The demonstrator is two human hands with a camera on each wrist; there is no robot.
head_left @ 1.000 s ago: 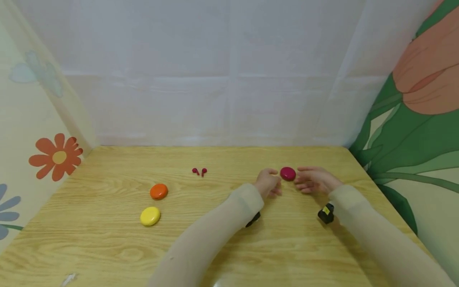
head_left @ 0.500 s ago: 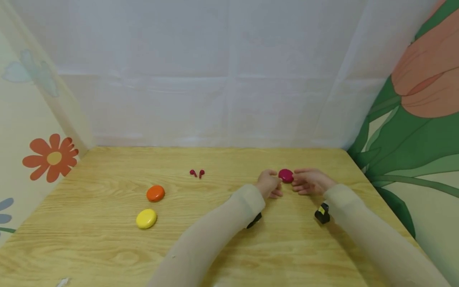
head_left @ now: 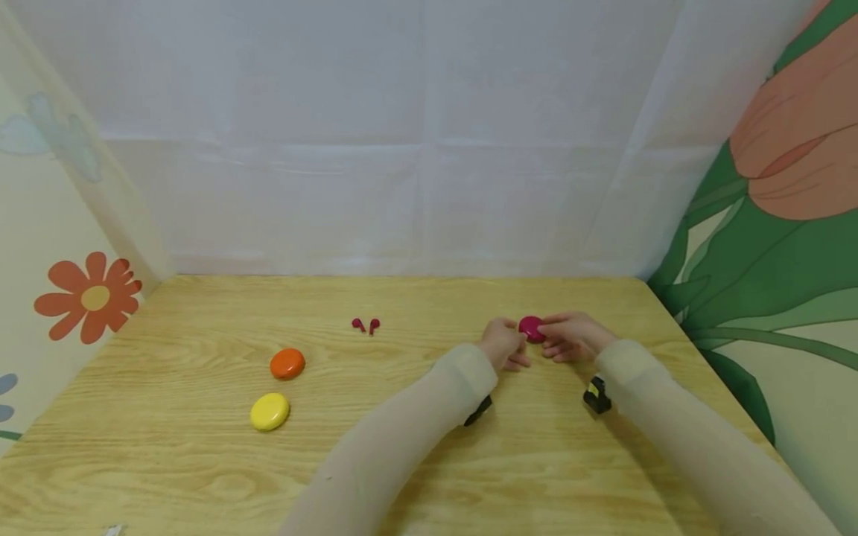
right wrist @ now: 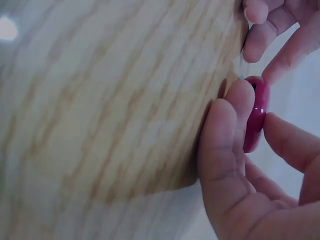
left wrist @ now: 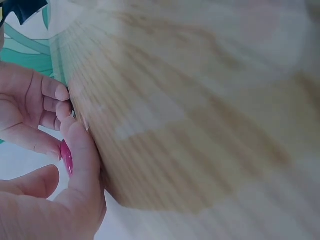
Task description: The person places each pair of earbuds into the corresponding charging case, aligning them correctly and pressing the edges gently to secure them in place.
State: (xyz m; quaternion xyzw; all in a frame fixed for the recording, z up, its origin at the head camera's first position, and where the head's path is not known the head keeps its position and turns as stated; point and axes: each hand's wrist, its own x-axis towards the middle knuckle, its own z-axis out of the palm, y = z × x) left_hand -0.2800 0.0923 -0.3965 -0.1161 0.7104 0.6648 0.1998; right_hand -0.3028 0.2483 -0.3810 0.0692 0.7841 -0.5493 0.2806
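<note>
The right hand [head_left: 570,336] pinches the pink disc [head_left: 531,328] right of centre, likely steadying it; the left hand [head_left: 503,344], relaxed, grasping nothing, apparently touches its left edge.

head: muted light, soft shadows | left wrist: blurred tabletop [left wrist: 165,130] | right wrist: corner glare

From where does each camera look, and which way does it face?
Head: on the head, faces forward and down at the table; sleeves, left hand and right hand show.
Left wrist: worn there, faces table and disc; both hands show.
Right wrist: worn there, faces table and disc; both hands show.
The wrist views share the table, disc and both hands.
</note>
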